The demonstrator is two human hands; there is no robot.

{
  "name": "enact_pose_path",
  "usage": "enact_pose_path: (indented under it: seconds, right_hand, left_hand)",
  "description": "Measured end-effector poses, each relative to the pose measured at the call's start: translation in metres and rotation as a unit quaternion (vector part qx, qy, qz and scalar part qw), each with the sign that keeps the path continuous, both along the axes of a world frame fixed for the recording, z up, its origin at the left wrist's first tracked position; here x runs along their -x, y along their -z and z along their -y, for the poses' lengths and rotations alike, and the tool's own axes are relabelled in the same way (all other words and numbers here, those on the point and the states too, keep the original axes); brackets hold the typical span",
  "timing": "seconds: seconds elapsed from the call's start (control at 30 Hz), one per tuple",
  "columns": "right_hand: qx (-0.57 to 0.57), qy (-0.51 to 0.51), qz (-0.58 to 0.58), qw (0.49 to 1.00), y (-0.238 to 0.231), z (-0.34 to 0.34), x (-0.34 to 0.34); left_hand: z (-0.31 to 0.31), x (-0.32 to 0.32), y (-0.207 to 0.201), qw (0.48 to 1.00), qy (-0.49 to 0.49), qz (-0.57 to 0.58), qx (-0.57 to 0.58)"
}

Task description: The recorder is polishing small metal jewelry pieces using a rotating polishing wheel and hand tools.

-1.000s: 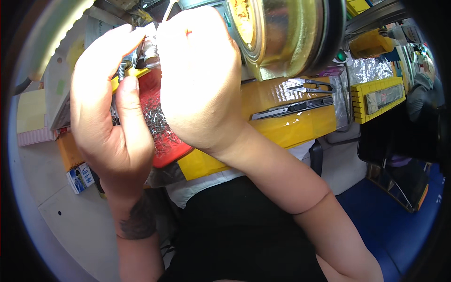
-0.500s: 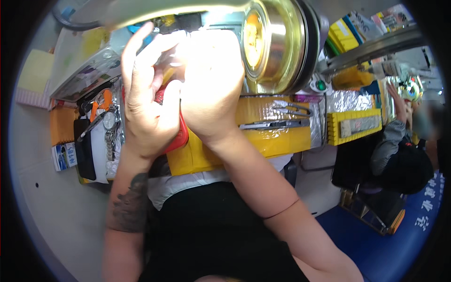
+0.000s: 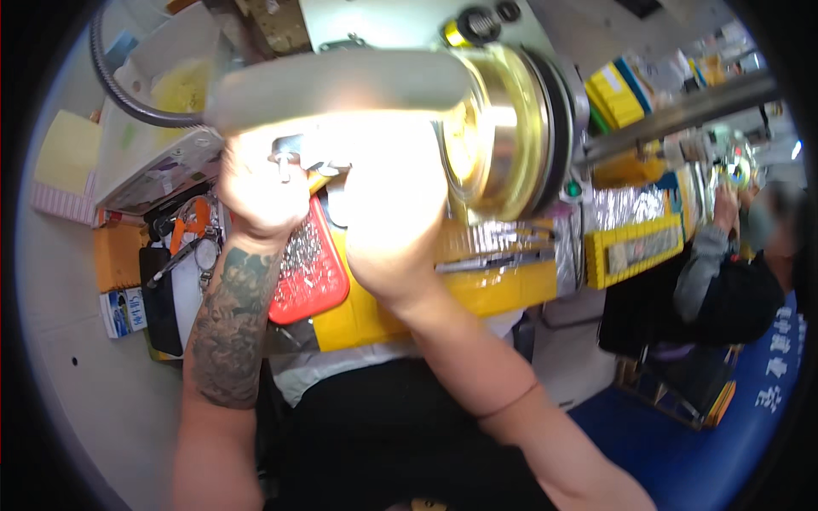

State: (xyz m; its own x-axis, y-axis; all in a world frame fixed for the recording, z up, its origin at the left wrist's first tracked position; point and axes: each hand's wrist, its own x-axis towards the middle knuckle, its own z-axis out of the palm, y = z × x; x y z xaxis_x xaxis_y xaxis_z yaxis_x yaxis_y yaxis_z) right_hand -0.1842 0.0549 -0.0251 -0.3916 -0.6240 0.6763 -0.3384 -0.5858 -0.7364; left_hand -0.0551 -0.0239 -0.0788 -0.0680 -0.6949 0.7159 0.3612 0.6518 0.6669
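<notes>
Under a bright lamp, my left hand point(image 3: 262, 192) is closed, with its fingers curled around a small shiny metal piece point(image 3: 285, 160); glare hides its kind. My right hand point(image 3: 394, 204) is beside it, its fingers washed out by the light. A thin yellow and dark piece point(image 3: 320, 180) shows between the two hands; which one holds it is unclear. Below them lies a red tray point(image 3: 334, 296) heaped with small silvery metal parts point(image 3: 305, 251). The tray rests on a yellow-covered work surface point(image 3: 383, 328).
A grey lamp head point(image 3: 341, 89) crosses above my hands. To its right stands a large brass-coloured round fixture point(image 3: 503, 128). Tweezers point(image 3: 494, 261) lie near my right wrist. A wristwatch point(image 3: 206, 254) and a black phone point(image 3: 160, 298) are at left. Another person point(image 3: 724, 289) works at far right.
My left hand has turned and closed, uncovering the red tray's metal parts. The view has shifted, so the lamp and bench sit lower in it. My right hand stays beside the left.
</notes>
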Motion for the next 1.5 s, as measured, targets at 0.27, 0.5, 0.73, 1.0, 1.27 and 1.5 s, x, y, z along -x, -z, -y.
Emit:
enact_pose_path:
  seconds: [0.27, 0.5, 0.73, 1.0, 1.27, 1.5]
  right_hand:
    - [-0.173, -0.13, 0.16, 0.963, -0.015, -0.069, 0.01]
    - [-0.097, -0.032, 0.505, 0.857, -0.007, -0.085, 0.122]
    - [-0.097, -0.068, 0.433, 0.894, -0.001, -0.053, 0.163]
    - [-0.047, -0.082, 0.459, 0.883, 0.002, -0.034, 0.14]
    - [-0.07, -0.1, 0.485, 0.866, 0.004, -0.028, 0.138]
    - [-0.085, -0.056, 0.446, 0.889, 0.001, -0.018, 0.133]
  left_hand:
    - [0.014, -0.038, 0.007, 0.831, -0.295, 0.372, 0.291]
    - [-0.126, 0.041, -0.114, 0.885, -0.078, 0.456, -0.04]
    - [-0.104, 0.039, -0.104, 0.876, -0.112, 0.465, -0.06]
    - [-0.044, -0.031, -0.105, 0.85, -0.266, 0.451, 0.055]
    - [-0.029, -0.043, -0.08, 0.916, -0.135, 0.37, -0.073]
    - [-0.028, -0.038, -0.048, 0.943, 0.025, 0.268, -0.195]
